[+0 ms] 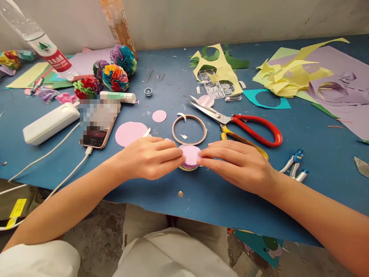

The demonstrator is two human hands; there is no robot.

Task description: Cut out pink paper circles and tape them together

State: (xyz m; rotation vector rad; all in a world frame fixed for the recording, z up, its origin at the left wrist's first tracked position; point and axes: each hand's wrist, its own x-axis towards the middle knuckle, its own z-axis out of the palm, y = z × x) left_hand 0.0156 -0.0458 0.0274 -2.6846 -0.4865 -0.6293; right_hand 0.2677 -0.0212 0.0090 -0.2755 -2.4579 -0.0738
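A small pink paper circle (190,155) is between my two hands near the table's front edge. My left hand (154,157) pinches its left rim with closed fingers and thumb. On the opposite rim, my right hand (235,161) has its fingertips closed too. Under the circle shows the edge of a round object, mostly hidden. Just beyond my fingers lies a cardboard-coloured ring (189,129). Larger pink paper circles (131,132) lie beside my left hand, partly covered by it. Red-handled scissors (248,127) rest open behind my right hand, over a yellow-handled tool (224,135).
A phone (100,123) on a cable, a white power bank (51,123), a glue stick (118,97) and ruffled paper balls (115,78) stand left. Cut paper scraps (291,75) spread along the back right. A compass (295,165) lies right; a water bottle (47,50) stands back left.
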